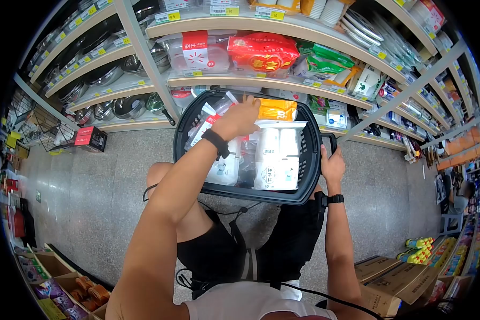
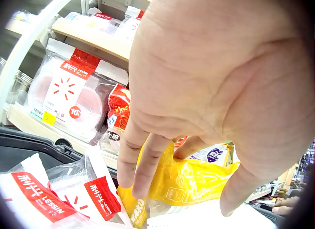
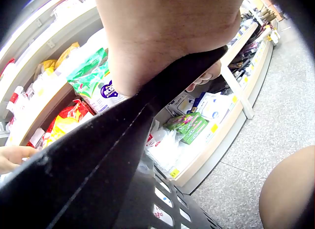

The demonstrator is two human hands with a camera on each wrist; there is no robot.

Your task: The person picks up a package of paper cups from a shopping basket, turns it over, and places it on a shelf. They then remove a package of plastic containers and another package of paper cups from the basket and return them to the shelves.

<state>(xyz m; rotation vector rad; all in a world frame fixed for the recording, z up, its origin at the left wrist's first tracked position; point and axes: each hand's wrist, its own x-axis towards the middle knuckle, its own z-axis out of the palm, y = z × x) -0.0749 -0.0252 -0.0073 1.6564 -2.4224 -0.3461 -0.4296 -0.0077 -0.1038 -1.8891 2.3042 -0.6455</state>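
A dark plastic shopping basket (image 1: 240, 193) sits over the person's knees, filled with packaged goods. Inside it, my left hand (image 1: 237, 121) reaches down with spread fingers and touches a yellow plastic packet (image 1: 278, 110). The left wrist view has the fingers (image 2: 147, 165) at the packet's left end and the thumb near its right end. Beside the packet stand white wrapped rolls (image 1: 274, 165). Clear bags with red and white labels (image 2: 101, 197) lie on the left side. My right hand (image 1: 333, 166) grips the basket's black handle (image 3: 182, 66), fingers curled under it.
Shelves hold a clear pack with a red label (image 1: 197, 53), a red bag (image 1: 264, 53) and green bags (image 1: 322, 61). Metal bowls (image 1: 128, 106) fill the left shelves. A red and black box (image 1: 90, 139) stands on the floor; cardboard boxes (image 1: 394, 277) are at lower right.
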